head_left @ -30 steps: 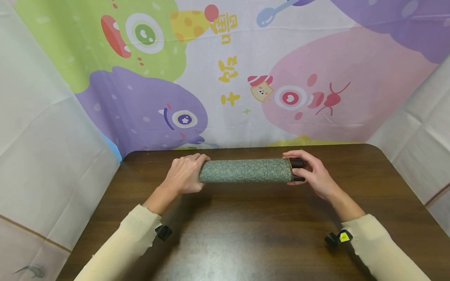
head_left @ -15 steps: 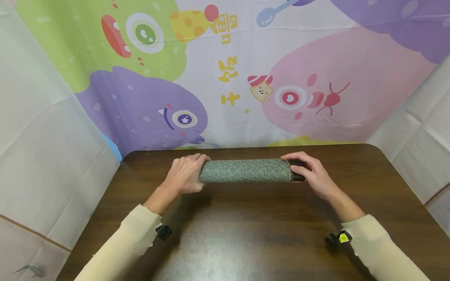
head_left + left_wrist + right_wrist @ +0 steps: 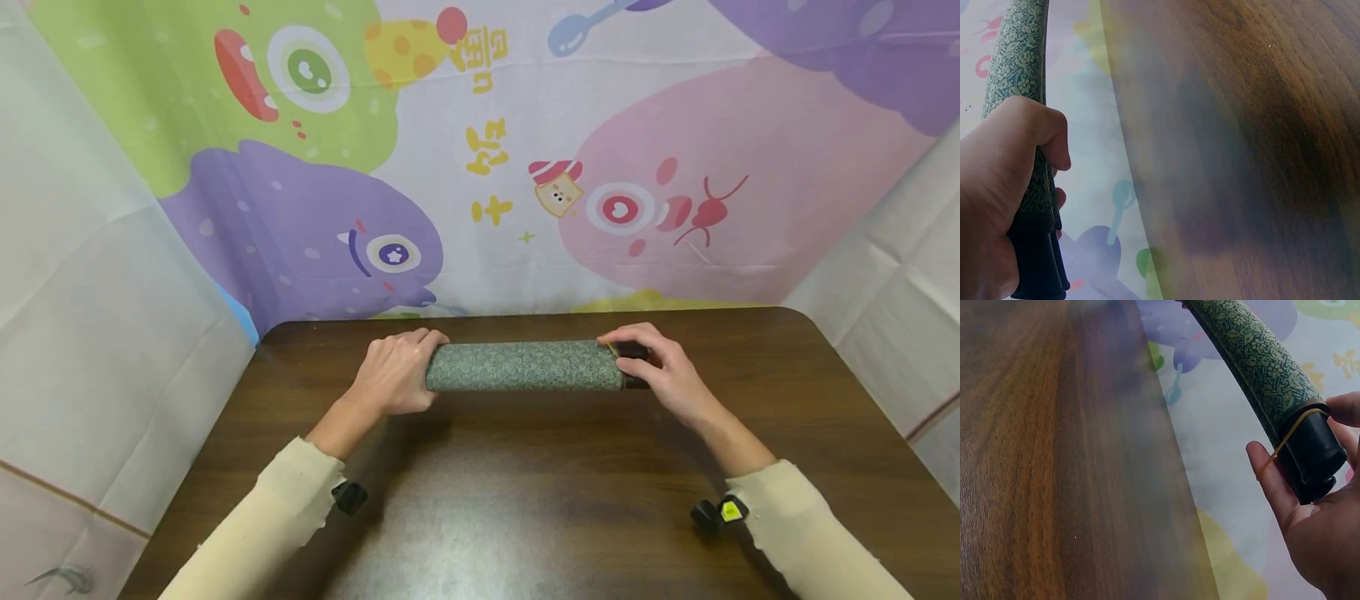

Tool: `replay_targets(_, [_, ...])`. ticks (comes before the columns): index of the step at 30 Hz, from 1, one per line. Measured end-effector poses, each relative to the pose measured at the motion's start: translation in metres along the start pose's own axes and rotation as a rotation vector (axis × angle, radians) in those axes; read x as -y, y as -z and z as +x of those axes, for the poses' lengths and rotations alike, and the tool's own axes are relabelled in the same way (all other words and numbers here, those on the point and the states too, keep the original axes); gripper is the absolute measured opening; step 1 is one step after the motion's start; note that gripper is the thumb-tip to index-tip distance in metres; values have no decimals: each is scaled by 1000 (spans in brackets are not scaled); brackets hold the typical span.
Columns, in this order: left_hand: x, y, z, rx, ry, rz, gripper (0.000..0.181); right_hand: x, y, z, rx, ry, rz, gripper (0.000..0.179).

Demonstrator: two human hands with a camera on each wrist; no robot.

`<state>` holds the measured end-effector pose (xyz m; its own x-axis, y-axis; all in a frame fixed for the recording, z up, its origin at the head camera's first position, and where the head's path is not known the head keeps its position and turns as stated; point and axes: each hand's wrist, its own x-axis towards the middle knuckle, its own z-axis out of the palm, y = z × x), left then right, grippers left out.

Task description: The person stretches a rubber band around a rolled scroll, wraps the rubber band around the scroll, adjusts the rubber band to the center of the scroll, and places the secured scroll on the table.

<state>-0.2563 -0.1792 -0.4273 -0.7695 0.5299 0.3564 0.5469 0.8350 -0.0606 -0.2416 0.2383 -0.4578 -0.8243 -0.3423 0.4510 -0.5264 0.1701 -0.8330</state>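
Note:
A rolled scroll (image 3: 525,365) in green patterned cloth is held level above the brown table, with dark knobs (image 3: 1313,447) at its right end. My left hand (image 3: 397,371) grips the scroll's left end; in the left wrist view its fingers curl round the cloth, and dark knobs (image 3: 1038,262) stick out below. At the other end, my right hand (image 3: 663,367) curls about the knobs and hooks a thin yellowish rubber band (image 3: 1279,449). That band runs over the end of the roll and stretches out to one of my digits.
The brown wooden table (image 3: 480,500) lies beneath both hands. Behind it hangs a cartoon-print cloth (image 3: 517,275), close to the far table edge. Pale covered walls (image 3: 97,292) stand at both sides. Dark wrist cameras (image 3: 348,497) sit at the cuffs.
My right fingers have shifted at the scroll's right end, and the rubber band there is drawn away from the roll at the top. My left hand and the scroll have hardly moved.

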Motion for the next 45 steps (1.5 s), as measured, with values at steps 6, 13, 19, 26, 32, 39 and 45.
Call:
replay_targets(6, [0,0,0,3,-2,3,69,2,0,0,-11,-27,-35,26])
replay_targets(13, [1,-1,0,11,-2,-2,68,3,-2,1,-23,-37,-36,24])
replay_targets(19, [1,-1,0,6,-5,4,67,3,-3,1,-38,-7,-112,21])
replay_targets(26, [1,-1,0,-2,-12,10,67,5,-5,5,-78,-53,-135,19])
replay_targets(32, [1,-1,0,-7,-13,10,67,4,-2,3,-67,-64,-162,18])
replay_targets(39, [1,-2,0,-8,-16,11,66,-1,1,1,-43,-11,-161,24])
replay_targets(45, [0,-4,0,3,-21,24,67,-5,3,2,-25,46,-97,30])
